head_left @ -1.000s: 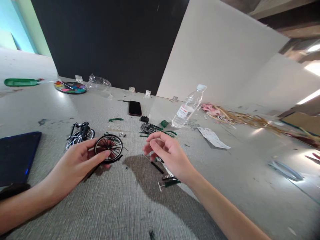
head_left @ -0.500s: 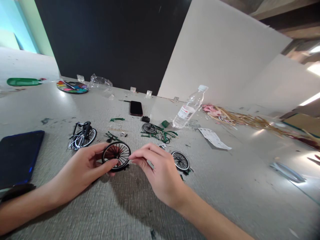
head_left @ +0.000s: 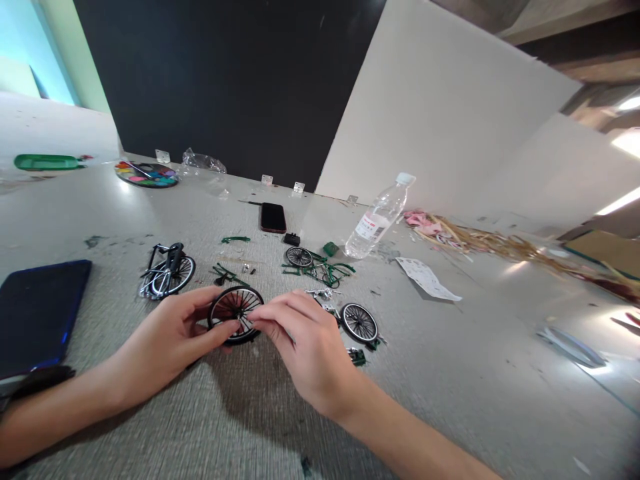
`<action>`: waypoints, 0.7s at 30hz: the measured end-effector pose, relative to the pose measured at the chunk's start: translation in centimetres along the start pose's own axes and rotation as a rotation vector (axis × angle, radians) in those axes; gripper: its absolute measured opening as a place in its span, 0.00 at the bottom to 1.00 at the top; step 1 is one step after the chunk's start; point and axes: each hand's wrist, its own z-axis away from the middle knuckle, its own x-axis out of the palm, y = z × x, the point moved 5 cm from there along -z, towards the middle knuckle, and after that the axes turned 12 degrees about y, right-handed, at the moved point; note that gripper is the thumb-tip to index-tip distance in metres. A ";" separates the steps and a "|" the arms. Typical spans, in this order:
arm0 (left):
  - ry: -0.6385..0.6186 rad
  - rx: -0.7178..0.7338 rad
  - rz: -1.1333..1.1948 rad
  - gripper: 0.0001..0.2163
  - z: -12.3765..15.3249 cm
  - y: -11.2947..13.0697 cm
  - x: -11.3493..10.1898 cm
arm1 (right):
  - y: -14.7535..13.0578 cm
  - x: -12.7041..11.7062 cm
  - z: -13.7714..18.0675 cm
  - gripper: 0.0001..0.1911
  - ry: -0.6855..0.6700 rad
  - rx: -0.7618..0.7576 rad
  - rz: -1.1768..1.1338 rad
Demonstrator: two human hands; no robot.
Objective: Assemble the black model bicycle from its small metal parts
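A toy bicycle wheel [head_left: 235,305] with a black tyre and dark spokes is held up in my left hand [head_left: 187,330], thumb across its near face and fingers behind. My right hand [head_left: 305,340] is closed in a pinch, its fingertips against the wheel near the hub; whatever lies between them is too small to make out. Just beyond the wheel lie thin green frame pieces [head_left: 227,273]. Beside my right hand rests another spoked wheel [head_left: 359,323], with small silver and green parts [head_left: 357,357] close by.
Further back lie a green bicycle frame [head_left: 327,272] with a wheel, a phone [head_left: 273,217] and a clear bottle [head_left: 375,223]. To the left are a black model bicycle [head_left: 167,270], a dark tablet [head_left: 43,313] and a paint palette [head_left: 147,175]. A paper sheet [head_left: 427,279] lies right.
My right fingertips have moved left from the wheel's outer edge to near its hub. The wheel has shifted slightly right and down in my left hand.
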 end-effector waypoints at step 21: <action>-0.008 -0.045 0.020 0.13 -0.1 0.1 0.2 | 0.4 -0.1 0.2 0.02 0.006 0.225 0.015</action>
